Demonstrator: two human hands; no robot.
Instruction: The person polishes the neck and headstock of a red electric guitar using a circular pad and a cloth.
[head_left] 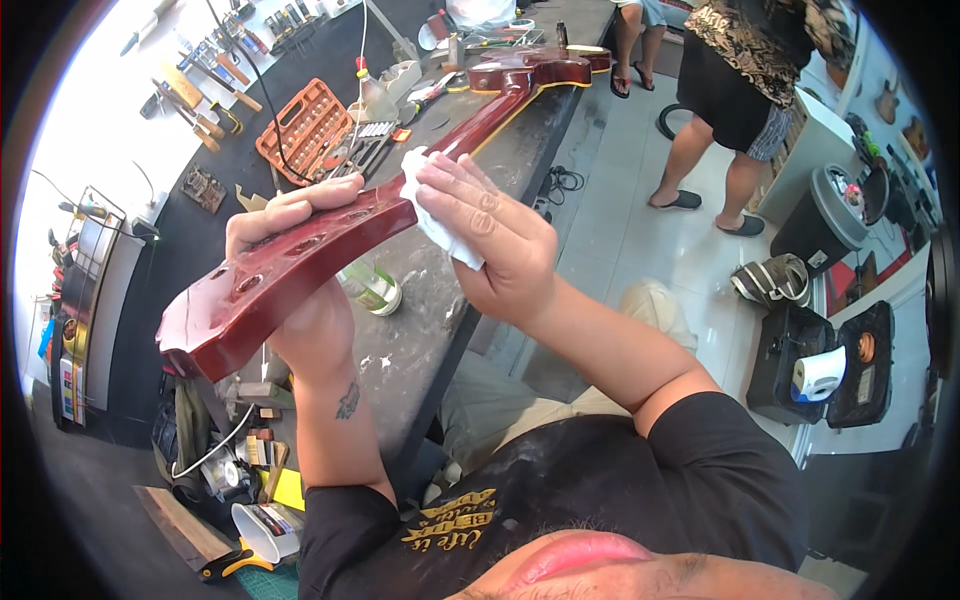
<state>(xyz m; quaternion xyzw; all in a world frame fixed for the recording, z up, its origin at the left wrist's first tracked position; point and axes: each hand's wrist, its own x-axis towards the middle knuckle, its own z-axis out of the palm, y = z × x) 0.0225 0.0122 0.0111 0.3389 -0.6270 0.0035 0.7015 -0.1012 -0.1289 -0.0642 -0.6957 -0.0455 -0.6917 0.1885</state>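
Note:
A glossy dark red guitar with several holes in its headstock stretches from close in front of me up to its body at the far end of the bench. My left hand is wrapped round the headstock, fingers over its upper face and palm underneath. My right hand presses a folded white cloth against the neck near the headstock, fingers stretched along it. Beneath the neck, a clear jar with a green-and-white label stands on the dark workbench.
An orange socket case lies open beyond my left hand, near a spray bottle. Hand tools hang on the wall at left. Wood pieces and a white tub sit lower left. A person stands right, near a grey bin.

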